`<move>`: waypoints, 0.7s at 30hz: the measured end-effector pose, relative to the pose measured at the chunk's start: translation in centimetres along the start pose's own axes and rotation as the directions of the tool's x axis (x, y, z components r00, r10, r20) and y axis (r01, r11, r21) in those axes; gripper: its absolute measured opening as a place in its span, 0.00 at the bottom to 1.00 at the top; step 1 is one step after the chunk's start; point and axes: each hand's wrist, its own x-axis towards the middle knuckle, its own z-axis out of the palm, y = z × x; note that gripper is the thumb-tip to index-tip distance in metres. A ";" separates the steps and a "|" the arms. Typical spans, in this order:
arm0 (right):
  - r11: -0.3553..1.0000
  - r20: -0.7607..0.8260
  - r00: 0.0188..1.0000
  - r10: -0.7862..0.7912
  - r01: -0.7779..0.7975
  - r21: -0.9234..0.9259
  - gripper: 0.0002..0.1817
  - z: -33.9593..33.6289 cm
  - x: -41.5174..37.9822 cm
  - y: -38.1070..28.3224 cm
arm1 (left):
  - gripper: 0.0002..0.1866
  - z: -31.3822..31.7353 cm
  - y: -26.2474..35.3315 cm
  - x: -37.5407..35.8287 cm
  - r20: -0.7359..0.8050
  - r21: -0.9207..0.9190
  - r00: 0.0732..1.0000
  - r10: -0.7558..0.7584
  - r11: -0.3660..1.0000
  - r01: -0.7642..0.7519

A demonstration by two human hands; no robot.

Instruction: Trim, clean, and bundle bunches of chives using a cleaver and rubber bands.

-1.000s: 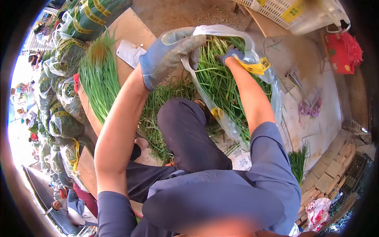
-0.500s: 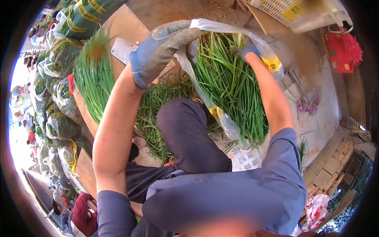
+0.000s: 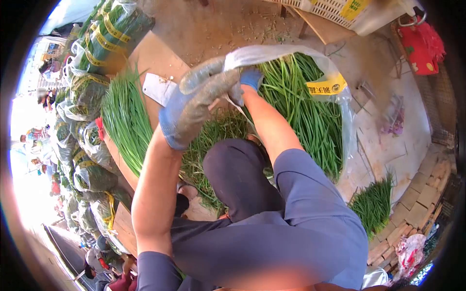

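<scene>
Right hand (image 3: 251,79) shifted left; crinkly clear bag (image 3: 291,53), slender chives (image 3: 310,111).

Two gloved hands, left hand (image 3: 194,109) and right hand (image 3: 251,78); one clear plastic bag (image 3: 291,56) of chives; one cleaver (image 3: 158,88); one white crate (image 3: 335,9); two loose chive bunches (image 3: 124,119), (image 3: 374,203); many bagged bundles (image 3: 109,31), uncounted.
</scene>
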 end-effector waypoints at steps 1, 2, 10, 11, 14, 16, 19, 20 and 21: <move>1.000 -0.064 0.998 0.000 0.001 0.012 0.24 2.7 1.3 -0.1 | 0.20 0.1 0.3 0.0 0.022 -0.064 0.999 -0.026 0.998 0.028; 1.000 -0.127 0.992 0.000 0.003 0.024 0.21 5.4 2.6 -0.3 | 0.20 0.1 0.3 -0.1 0.044 -0.131 0.998 -0.055 0.990 0.060; 0.856 0.126 0.959 -0.256 0.164 0.490 0.43 0.3 3.0 5.0 | 0.22 -1.8 0.7 -0.8 0.056 -0.069 0.998 -0.016 0.997 0.020; 0.769 0.250 0.917 -0.311 0.089 0.633 0.46 -2.6 2.2 6.5 | 0.22 -1.8 0.8 -0.9 0.046 -0.068 0.999 -0.019 0.997 0.022; 0.610 0.248 0.910 -0.332 0.006 0.793 0.53 -3.7 1.1 7.8 | 0.21 -1.4 0.5 -0.6 0.019 -0.055 1.000 -0.001 0.998 0.002; 0.783 0.094 0.950 -0.299 0.188 0.593 0.54 -7.4 -0.2 5.8 | 0.20 -0.8 -0.8 -0.4 -0.006 -0.040 0.999 0.037 0.999 -0.037; 0.814 -0.090 0.938 -0.335 0.336 0.474 0.46 -7.6 2.6 5.9 | 0.20 -1.8 0.2 -0.8 0.036 0.005 0.997 -0.071 0.997 0.071; 0.839 -0.143 0.919 -0.368 0.394 0.375 0.44 -7.6 3.4 7.2 | 0.20 -1.7 -0.1 -0.7 0.032 -0.108 0.998 -0.052 0.993 0.055; 0.914 -0.038 0.964 -0.263 0.261 0.309 0.42 -10.9 2.1 9.1 | 0.20 -1.6 -0.6 -0.7 0.023 -0.222 0.999 -0.038 0.974 0.042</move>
